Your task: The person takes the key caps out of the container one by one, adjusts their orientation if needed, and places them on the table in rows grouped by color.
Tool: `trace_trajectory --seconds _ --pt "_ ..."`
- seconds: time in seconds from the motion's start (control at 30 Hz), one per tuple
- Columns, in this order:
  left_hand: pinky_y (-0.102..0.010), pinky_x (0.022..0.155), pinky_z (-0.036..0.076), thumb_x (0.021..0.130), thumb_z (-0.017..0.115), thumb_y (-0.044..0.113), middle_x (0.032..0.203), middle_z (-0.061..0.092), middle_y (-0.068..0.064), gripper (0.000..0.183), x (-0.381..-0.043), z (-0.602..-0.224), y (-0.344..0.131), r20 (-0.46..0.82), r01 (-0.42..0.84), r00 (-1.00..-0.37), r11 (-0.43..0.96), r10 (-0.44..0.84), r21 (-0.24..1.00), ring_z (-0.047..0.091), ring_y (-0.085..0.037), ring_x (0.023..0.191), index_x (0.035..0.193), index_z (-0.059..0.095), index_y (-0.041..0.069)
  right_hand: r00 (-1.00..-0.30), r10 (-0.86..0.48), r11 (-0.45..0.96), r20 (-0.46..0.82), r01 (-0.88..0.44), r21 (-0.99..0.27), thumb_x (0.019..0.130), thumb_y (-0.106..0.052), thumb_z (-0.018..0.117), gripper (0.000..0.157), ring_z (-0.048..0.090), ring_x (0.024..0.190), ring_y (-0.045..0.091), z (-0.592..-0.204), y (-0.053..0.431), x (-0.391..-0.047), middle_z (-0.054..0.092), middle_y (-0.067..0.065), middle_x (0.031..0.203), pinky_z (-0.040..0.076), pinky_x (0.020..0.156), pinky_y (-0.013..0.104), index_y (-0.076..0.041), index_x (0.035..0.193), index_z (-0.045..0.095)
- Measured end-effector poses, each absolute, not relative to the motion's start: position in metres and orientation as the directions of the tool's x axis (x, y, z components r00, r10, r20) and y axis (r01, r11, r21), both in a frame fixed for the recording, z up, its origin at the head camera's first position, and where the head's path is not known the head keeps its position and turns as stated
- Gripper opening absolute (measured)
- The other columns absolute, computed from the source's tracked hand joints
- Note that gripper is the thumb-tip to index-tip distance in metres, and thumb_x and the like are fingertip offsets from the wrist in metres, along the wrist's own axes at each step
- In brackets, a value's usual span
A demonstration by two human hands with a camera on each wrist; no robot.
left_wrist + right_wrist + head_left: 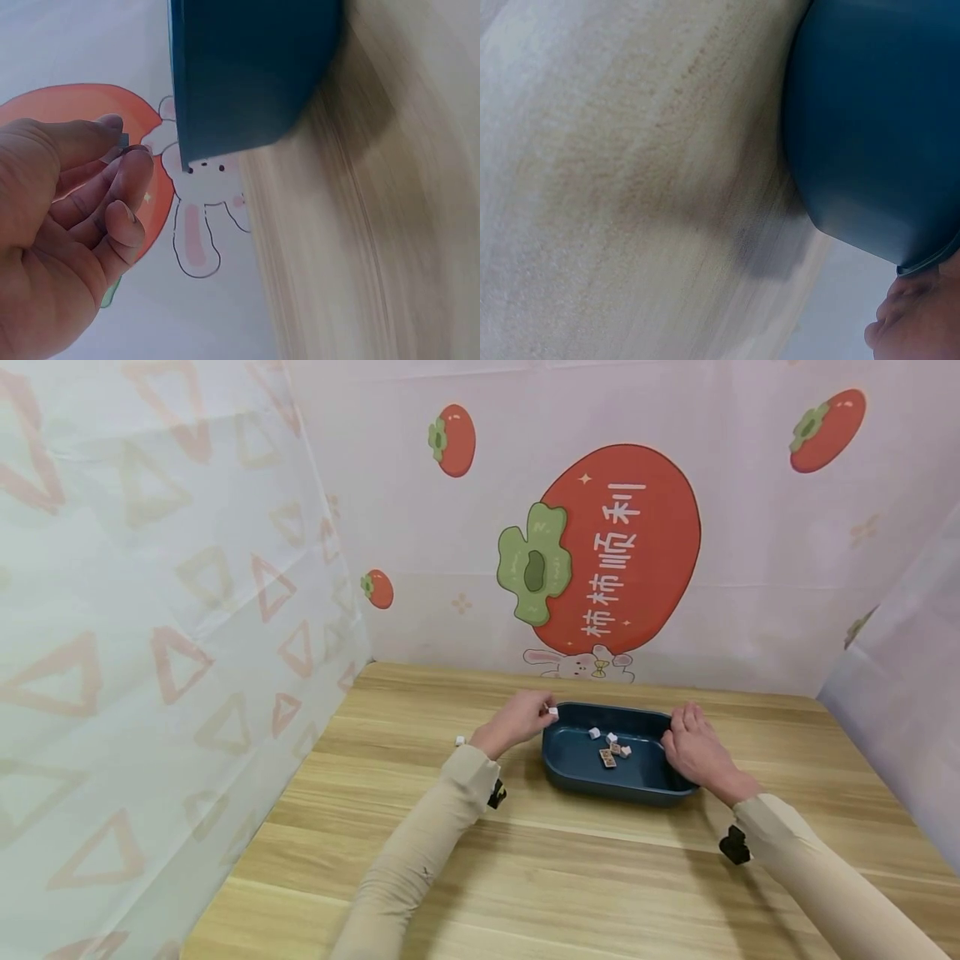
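My left hand [519, 723] pinches a small white cube [553, 712] between thumb and fingertips, just above the left rim of a dark blue rectangular tray [577, 782]. In the left wrist view, the pinched cube [122, 140] is partly hidden by the fingertips, and the other fingers curl loosely below. My right hand [699, 747] grips the tray's right end at the rim; its fingers show only in part in the right wrist view. Inside the tray lie several small pieces, among them a white cube [594, 733] and a brown-patterned piece [607, 758].
Another small white cube [460, 741] lies on the wood-grain table [570, 877], left of the tray and beside the left wrist. Printed cloth [420, 527] hangs behind the table and along both sides.
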State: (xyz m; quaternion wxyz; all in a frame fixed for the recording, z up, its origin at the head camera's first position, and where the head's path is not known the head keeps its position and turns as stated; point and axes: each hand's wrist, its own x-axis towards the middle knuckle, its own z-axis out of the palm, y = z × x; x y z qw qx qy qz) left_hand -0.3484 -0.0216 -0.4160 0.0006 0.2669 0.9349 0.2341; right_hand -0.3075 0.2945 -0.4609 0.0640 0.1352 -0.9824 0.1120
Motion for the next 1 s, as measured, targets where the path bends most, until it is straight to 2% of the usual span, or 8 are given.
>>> trace_trajectory --seconds 0.2,0.67,0.87,1.0 --pt "-0.018 0.063 0.046 0.09 0.06 0.02 0.091 0.064 0.0 0.013 -0.349 -0.419 -0.033 0.122 0.507 -0.851 0.736 0.512 0.449 0.058 -0.01 0.079 0.1 0.062 0.011 -0.955 -0.249 0.938 0.161 -0.279 -0.204 0.098 -0.02 0.029 0.055 0.012 0.131 0.054 -0.463 0.295 -0.308 0.012 0.043 0.141 0.015 0.105 0.06 0.022 0.133 0.022" --pt "-0.023 0.067 0.047 0.087 0.063 0.018 0.09 0.065 -0.001 0.011 -0.35 -0.432 -0.067 0.014 0.5 -0.849 0.794 0.528 0.347 0.058 -0.01 0.076 0.095 0.063 0.01 -0.957 -0.247 0.935 0.153 -0.277 -0.222 0.098 -0.019 0.029 0.055 0.009 0.132 0.054 -0.461 0.295 -0.307 0.01 0.043 0.141 0.013 0.106 0.06 0.022 0.134 0.02" --pt "-0.024 0.069 0.048 0.088 0.063 0.02 0.094 0.065 -0.001 0.014 -0.352 -0.436 -0.079 -0.042 0.467 -0.86 0.819 0.508 0.333 0.058 -0.01 0.078 0.099 0.064 0.011 -0.954 -0.255 0.933 0.159 -0.286 -0.217 0.098 -0.018 0.029 0.055 0.009 0.132 0.054 -0.462 0.296 -0.307 0.011 0.043 0.141 0.012 0.106 0.059 0.023 0.133 0.021" --pt "-0.024 0.071 0.048 0.088 0.063 0.019 0.096 0.064 -0.003 0.018 -0.352 -0.438 -0.086 -0.075 0.43 -0.869 0.823 0.488 0.372 0.059 -0.012 0.08 0.102 0.063 0.009 -0.953 -0.258 0.931 0.16 -0.289 -0.221 0.098 -0.018 0.029 0.055 0.01 0.131 0.054 -0.462 0.296 -0.308 0.011 0.044 0.14 0.012 0.106 0.06 0.023 0.133 0.021"
